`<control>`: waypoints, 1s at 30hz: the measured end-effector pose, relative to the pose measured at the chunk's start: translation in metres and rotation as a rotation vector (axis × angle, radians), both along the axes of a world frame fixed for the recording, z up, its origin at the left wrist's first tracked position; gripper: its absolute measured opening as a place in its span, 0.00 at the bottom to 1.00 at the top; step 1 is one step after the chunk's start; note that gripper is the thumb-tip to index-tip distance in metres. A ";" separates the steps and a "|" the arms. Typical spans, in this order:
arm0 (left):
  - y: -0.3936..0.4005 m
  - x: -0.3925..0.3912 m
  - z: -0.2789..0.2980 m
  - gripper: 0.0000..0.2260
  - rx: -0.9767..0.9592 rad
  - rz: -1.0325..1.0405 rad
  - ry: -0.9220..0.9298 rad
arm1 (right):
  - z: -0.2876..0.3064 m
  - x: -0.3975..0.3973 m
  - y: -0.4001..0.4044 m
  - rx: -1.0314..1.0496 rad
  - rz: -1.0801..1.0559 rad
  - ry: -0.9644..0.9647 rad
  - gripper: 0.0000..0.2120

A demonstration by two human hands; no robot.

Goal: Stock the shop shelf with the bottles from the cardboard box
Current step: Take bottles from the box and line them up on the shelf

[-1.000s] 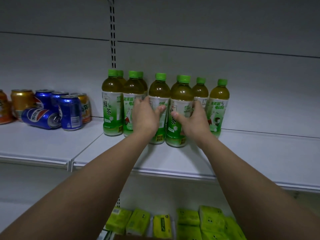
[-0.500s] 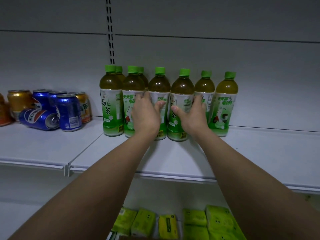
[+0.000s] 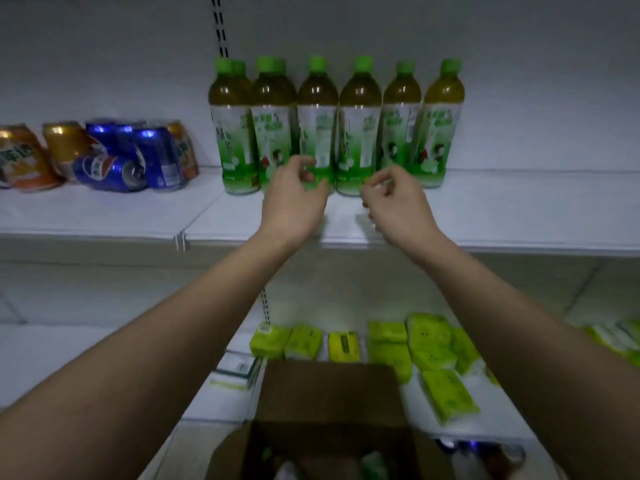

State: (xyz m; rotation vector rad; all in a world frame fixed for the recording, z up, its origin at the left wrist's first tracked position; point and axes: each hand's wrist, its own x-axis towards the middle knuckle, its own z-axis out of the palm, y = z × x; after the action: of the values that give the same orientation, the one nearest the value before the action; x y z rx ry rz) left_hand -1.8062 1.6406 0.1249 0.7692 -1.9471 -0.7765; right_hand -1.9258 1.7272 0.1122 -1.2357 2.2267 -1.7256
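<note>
Several green-capped tea bottles [image 3: 358, 126] stand in a row on the white shelf [image 3: 519, 209], against the back wall. My left hand [image 3: 294, 202] hovers in front of the row, just off the bottles, with loosely curled fingers holding nothing. My right hand [image 3: 394, 202] is beside it, also empty with fingers loosely curled. The open cardboard box [image 3: 329, 410] sits below at the bottom of the view; more bottles show dimly inside it.
Blue and orange soda cans [image 3: 114, 157] crowd the left shelf section, one blue can lying on its side. Yellow-green tissue packs [image 3: 426, 344] lie on the lower shelf behind the box. The shelf to the right of the bottles is bare.
Both hands have let go of the two middle bottles and drawn back toward me. The view has tilted down, bringing the cardboard box into sight.
</note>
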 end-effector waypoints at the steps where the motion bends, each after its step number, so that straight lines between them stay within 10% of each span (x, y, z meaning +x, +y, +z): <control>1: 0.011 0.008 -0.014 0.14 -0.007 -0.001 0.062 | -0.003 0.013 0.008 -0.030 0.023 0.002 0.05; 8: 0.077 0.066 -0.171 0.09 -0.121 0.035 0.285 | -0.119 0.081 0.046 -0.124 0.061 -0.050 0.07; 16: 0.126 0.166 -0.412 0.12 0.509 0.000 -0.738 | -0.375 0.091 0.133 0.703 0.027 -0.445 0.03; 30: 0.089 0.135 -0.493 0.24 1.235 0.105 -0.801 | -0.504 0.069 0.147 1.174 0.075 -0.467 0.35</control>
State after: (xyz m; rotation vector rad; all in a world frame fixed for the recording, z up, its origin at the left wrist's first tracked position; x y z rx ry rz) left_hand -1.6711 1.7301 -0.3680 2.1393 -1.8729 -1.8349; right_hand -1.8566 1.8746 -0.3921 -0.5223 2.1761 -0.3540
